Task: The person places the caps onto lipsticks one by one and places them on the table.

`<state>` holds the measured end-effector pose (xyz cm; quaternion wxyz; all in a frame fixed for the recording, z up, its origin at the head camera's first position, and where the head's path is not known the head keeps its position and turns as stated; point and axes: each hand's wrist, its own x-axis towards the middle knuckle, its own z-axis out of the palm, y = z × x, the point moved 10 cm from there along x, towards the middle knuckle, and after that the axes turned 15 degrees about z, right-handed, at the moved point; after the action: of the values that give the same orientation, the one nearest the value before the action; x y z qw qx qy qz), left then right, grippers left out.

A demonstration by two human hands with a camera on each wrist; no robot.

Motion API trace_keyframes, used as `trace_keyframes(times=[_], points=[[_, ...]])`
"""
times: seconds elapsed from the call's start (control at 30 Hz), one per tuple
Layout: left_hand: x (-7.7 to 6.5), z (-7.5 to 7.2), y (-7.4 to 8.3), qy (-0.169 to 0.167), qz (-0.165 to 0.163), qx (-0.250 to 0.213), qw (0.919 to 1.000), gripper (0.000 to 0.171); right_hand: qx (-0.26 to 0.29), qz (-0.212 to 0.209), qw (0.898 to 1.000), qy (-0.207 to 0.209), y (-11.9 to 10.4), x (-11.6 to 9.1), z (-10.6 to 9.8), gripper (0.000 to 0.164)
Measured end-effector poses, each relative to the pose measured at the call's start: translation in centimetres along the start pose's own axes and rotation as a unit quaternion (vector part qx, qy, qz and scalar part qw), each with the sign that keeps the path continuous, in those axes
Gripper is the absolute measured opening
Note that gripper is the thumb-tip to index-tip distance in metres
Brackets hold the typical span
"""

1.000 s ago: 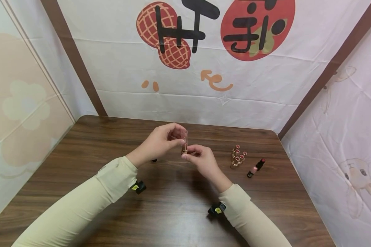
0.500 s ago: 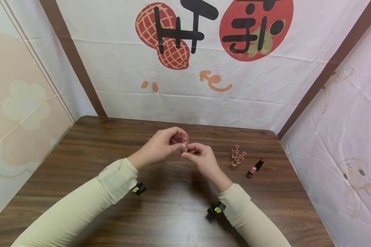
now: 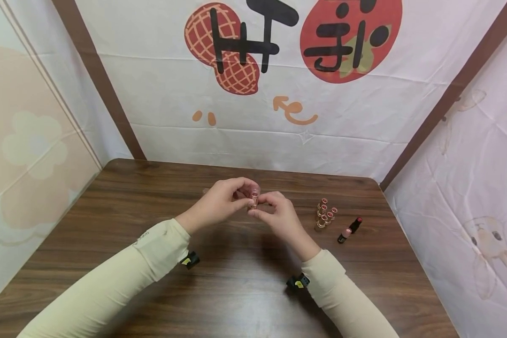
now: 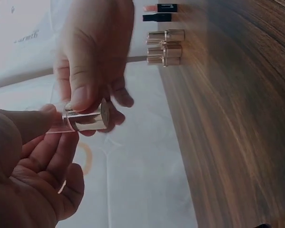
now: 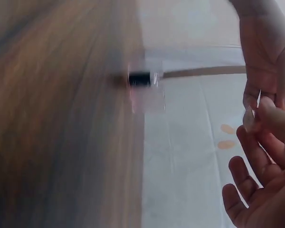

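Over the back middle of the table, both hands meet at one lipstick tube [image 4: 91,121] with a shiny gold base. My left hand [image 3: 219,202] pinches its clear cap [image 4: 61,123] between thumb and fingers. From the other side my right hand [image 3: 282,219] grips the gold base with thumb and fingertips. In the head view the tube stands upright, partly hidden by the fingers. The right wrist view shows only a pale end of it between the fingertips.
Several gold lipsticks with red tops [image 3: 324,216] stand in a cluster on the table [image 3: 236,291], right of the hands. Beside them are a black lipstick [image 3: 355,226] and a pink-and-black one [image 3: 344,236]. Blurred clear items with a black part [image 5: 140,79] appear in the right wrist view.
My left hand has come down slightly with the clear cap, and the capped tube looks shorter than before. The right hand keeps its grip on the base. The other lipsticks stay put.
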<state>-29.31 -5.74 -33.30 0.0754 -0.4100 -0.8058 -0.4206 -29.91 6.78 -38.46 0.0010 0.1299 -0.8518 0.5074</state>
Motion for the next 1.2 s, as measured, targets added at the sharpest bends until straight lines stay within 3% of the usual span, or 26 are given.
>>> trace_keyframes(times=[0.1,0.2,0.37,0.57,0.93,1.2], points=[[-0.2,0.0,0.0,0.003,0.007,0.013,0.9999,0.03,-0.068,-0.041,0.997,0.019,-0.7,0.0,-0.1,0.017],[-0.5,-0.1,-0.3,0.012,-0.002,0.011,0.9999,0.031,-0.089,-0.049,0.995,0.011,-0.8,0.2,0.3,0.017],[-1.3,-0.6,-1.0,0.036,-0.015,0.007,0.9992,0.035,-0.087,-0.017,0.996,-0.003,-0.4,0.8,0.7,0.016],[-3.1,-2.3,-1.8,0.08,-0.021,0.023,0.9963,0.037,-0.098,0.014,0.995,-0.002,0.6,2.4,1.1,0.015],[-7.8,-4.5,-4.9,0.104,-0.087,0.005,0.9908,0.026,-0.11,0.083,0.99,-0.027,3.7,6.9,3.8,0.018],[-8.9,-5.0,-5.7,0.12,-0.101,-0.01,0.9875,0.022,-0.154,0.125,0.979,-0.036,5.6,9.0,5.8,0.014]])
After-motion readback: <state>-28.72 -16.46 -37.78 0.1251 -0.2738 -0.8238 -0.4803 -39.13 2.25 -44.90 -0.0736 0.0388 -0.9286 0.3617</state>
